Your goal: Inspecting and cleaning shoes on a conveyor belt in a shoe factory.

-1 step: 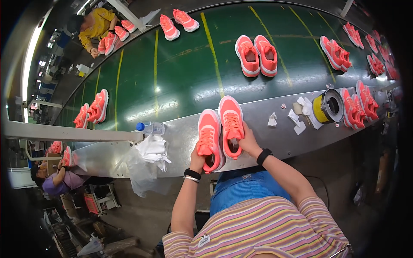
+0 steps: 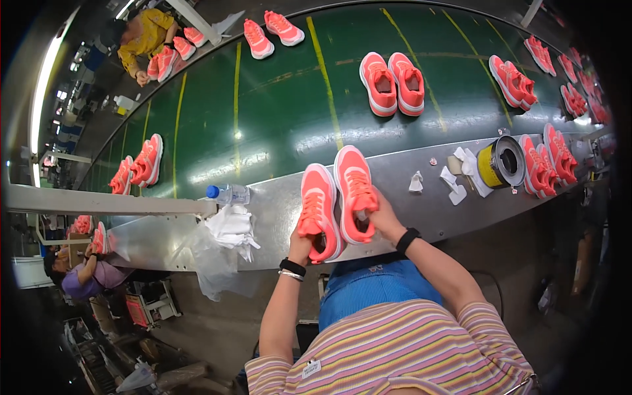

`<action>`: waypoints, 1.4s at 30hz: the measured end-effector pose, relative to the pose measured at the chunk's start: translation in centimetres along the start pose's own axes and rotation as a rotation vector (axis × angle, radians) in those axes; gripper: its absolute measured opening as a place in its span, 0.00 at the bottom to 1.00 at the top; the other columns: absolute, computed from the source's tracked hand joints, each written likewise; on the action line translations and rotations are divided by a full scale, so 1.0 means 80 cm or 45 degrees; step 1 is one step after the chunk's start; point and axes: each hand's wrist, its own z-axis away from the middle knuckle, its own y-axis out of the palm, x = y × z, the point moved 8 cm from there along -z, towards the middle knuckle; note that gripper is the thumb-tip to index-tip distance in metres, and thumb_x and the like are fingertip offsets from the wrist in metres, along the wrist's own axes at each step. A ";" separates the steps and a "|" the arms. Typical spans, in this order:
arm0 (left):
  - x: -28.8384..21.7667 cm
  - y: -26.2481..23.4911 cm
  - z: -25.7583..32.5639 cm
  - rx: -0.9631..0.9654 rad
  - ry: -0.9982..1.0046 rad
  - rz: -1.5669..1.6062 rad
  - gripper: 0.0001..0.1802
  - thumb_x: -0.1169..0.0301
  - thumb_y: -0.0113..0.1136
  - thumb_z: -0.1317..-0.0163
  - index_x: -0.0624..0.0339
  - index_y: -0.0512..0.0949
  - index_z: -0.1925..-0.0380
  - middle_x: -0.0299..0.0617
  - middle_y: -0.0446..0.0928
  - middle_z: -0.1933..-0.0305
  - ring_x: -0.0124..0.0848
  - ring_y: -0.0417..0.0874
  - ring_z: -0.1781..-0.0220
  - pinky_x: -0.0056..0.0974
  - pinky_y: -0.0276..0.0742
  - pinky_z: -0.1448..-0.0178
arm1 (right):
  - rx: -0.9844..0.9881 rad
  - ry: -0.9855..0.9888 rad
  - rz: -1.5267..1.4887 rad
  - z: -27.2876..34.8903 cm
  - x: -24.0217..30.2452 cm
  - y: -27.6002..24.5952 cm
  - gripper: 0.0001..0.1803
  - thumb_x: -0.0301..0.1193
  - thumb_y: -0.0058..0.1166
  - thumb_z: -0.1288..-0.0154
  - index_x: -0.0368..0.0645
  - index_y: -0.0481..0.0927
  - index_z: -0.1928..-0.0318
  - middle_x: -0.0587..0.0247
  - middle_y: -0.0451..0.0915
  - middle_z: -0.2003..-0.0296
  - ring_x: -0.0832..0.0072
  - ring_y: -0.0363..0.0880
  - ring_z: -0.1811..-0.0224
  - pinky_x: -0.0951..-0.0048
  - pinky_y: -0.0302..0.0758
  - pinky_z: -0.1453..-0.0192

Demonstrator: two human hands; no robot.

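A pair of coral-pink sneakers with white soles is held side by side over the near metal edge, toes pointing away from me. My left hand (image 2: 301, 245) grips the left sneaker (image 2: 318, 209) at its heel, fingers partly hidden behind it. Around the heel of the right sneaker (image 2: 356, 187) my right hand (image 2: 385, 216) is closed, its thumb near the shoe opening. Both shoes show laces in place, and their soles' undersides are hidden.
Beyond runs a green conveyor belt (image 2: 276, 112) with yellow lines, bearing several sneaker pairs. On the metal ledge (image 2: 280, 204) are a water bottle (image 2: 230, 193), white cloths (image 2: 232, 227), paper scraps (image 2: 453, 187) and a yellow-black can (image 2: 501, 162). Two co-workers sit at left; a white bar (image 2: 112, 201) crosses there.
The held sneakers have tilted slightly, their heels swinging a little to the right. Both hands keep their hold.
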 end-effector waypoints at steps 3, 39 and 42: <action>-0.005 -0.008 0.031 0.100 -0.112 0.368 0.21 0.80 0.48 0.46 0.64 0.66 0.50 0.42 0.72 0.53 0.32 0.75 0.53 0.35 0.72 0.50 | 0.194 0.542 -0.449 0.038 -0.007 -0.013 0.21 0.17 0.40 0.50 0.40 0.68 0.52 0.63 0.75 0.62 0.74 0.75 0.59 0.73 0.72 0.53; -0.010 -0.053 0.040 0.464 0.103 0.204 0.23 0.66 0.57 0.44 0.57 0.65 0.49 0.37 0.70 0.50 0.29 0.72 0.51 0.35 0.70 0.48 | 0.359 0.336 -0.351 0.085 0.035 -0.016 0.25 0.34 0.51 0.41 0.39 0.65 0.45 0.62 0.70 0.50 0.76 0.68 0.49 0.75 0.65 0.44; -0.059 -0.045 0.055 0.403 0.375 -0.072 0.20 0.72 0.56 0.46 0.62 0.68 0.52 0.37 0.72 0.54 0.26 0.73 0.55 0.32 0.70 0.51 | 0.353 0.261 -0.273 0.081 0.053 -0.017 0.24 0.33 0.50 0.41 0.38 0.65 0.45 0.62 0.70 0.50 0.77 0.68 0.50 0.75 0.65 0.44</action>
